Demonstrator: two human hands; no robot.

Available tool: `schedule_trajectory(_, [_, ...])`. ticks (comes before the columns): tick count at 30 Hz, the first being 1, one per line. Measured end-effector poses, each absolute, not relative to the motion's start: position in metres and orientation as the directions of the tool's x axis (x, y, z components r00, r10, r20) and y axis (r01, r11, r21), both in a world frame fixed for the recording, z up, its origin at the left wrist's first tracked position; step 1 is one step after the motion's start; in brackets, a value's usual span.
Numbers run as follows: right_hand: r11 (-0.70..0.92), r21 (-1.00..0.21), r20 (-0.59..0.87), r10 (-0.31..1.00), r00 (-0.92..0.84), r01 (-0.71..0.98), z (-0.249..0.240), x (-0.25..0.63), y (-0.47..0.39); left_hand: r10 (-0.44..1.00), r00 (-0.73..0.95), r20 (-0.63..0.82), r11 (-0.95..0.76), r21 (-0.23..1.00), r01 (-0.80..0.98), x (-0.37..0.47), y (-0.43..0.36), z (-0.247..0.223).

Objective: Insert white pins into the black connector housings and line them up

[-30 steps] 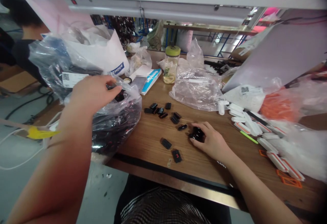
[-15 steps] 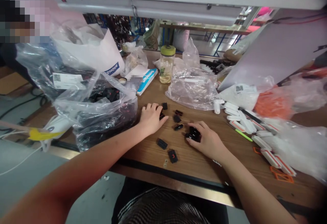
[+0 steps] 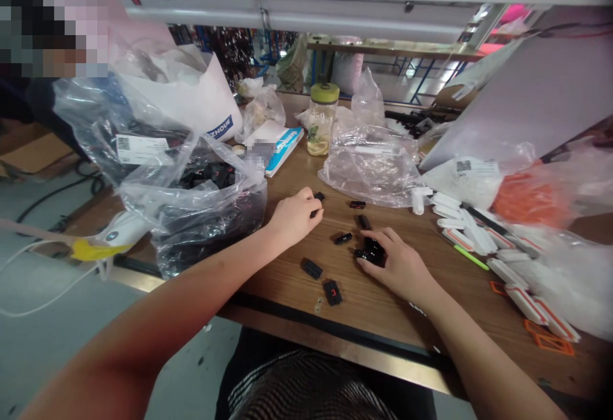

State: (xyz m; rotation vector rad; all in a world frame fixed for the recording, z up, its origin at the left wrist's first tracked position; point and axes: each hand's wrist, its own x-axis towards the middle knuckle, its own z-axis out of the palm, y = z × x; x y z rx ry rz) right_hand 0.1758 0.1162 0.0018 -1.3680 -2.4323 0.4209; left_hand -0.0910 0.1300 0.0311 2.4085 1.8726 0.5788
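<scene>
In the head view, the left hand [image 3: 294,217] curls its fingers over a dark block [image 3: 315,214]; whether they grip it or only touch it, I cannot tell. The right hand [image 3: 402,265] has thumb and fingers closed around glossy black pieces [image 3: 371,254] on the surface [image 3: 282,279]. A small black piece [image 3: 343,239] lies between the hands, just left of the right fingers and nearer them, its long axis mostly sideways, right end tipped slightly away.

Against the earlier frame, the left fingers are more drawn in, and two loose pieces [image 3: 364,221] [image 3: 357,204] sit farther right, beyond the right fingers.
</scene>
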Motion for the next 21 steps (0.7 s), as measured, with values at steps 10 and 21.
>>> schedule_trajectory(10, [0.499, -0.401, 0.129, 0.861, -0.492, 0.768, 0.002, 0.176, 0.115, 0.537, -0.176, 0.825, -0.043, 0.235, 0.971, -0.185, 0.122, 0.159])
schedule_trajectory(21, [0.496, -0.391, 0.115, 0.862, -0.493, 0.775, 0.002, 0.175, 0.117, 0.616, -0.144, 0.774, -0.093, 0.254, 0.963, -0.16, 0.11, 0.141])
